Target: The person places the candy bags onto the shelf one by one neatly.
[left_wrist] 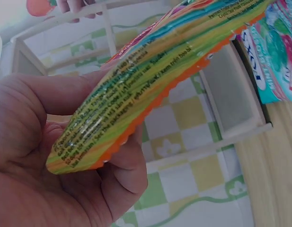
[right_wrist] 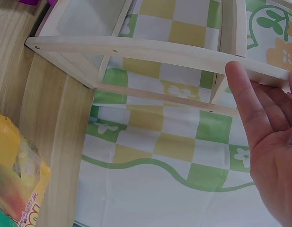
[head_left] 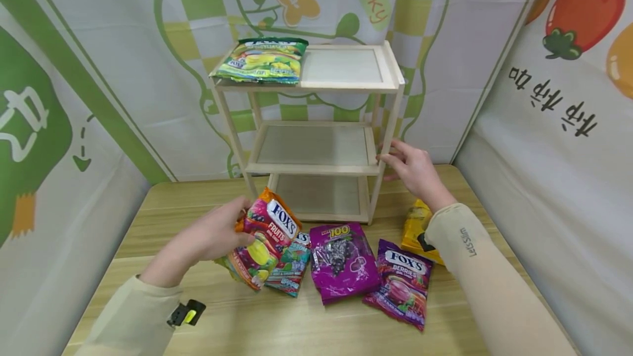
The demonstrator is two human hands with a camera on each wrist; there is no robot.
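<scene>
My left hand (head_left: 222, 229) grips an orange FOX'S Fruits candy bag (head_left: 264, 238) by its side, tilted in front of the wooden shelf rack (head_left: 316, 169). The bag's striped back with small print faces the left wrist view. At the rack's right front post, my right hand (head_left: 412, 172) pinches the wood near the middle shelf; one finger lies straight along the post (right_wrist: 174, 54) in the right wrist view, while other fingertips are hidden behind it. A green FOX'S bag (head_left: 264, 60) lies on the left half of the top shelf.
Before the rack lie a teal FOX'S bag (head_left: 292, 268) partly covered by the held bag, a purple grape bag (head_left: 342, 262), and a purple FOX'S Berries bag (head_left: 403, 287). A yellow bag (head_left: 415, 224) sits under the right forearm. Printed curtains (head_left: 534, 125) enclose the table (head_left: 198, 312).
</scene>
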